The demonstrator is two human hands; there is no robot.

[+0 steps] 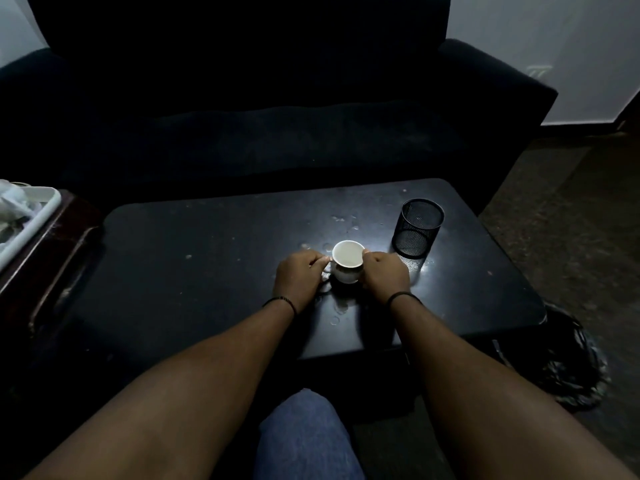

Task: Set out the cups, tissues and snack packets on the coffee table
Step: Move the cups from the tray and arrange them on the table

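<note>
A small white cup (pixel 347 257) stands upright on the dark coffee table (pixel 207 271), right of its middle. My left hand (pixel 300 276) pinches the cup's handle on its left side. My right hand (pixel 385 271) grips the cup's right wall and rim. Both hands touch the cup, whose base rests on the tabletop. The cup looks empty inside. No tissues or snack packets lie on the table.
A black mesh holder (pixel 417 227) stands just right of the cup. A white tray (pixel 24 220) with pale items sits on a dark wooden stand at the left edge. A black sofa (pixel 259 116) runs behind the table. Dark cables (pixel 575 365) lie on the floor at right.
</note>
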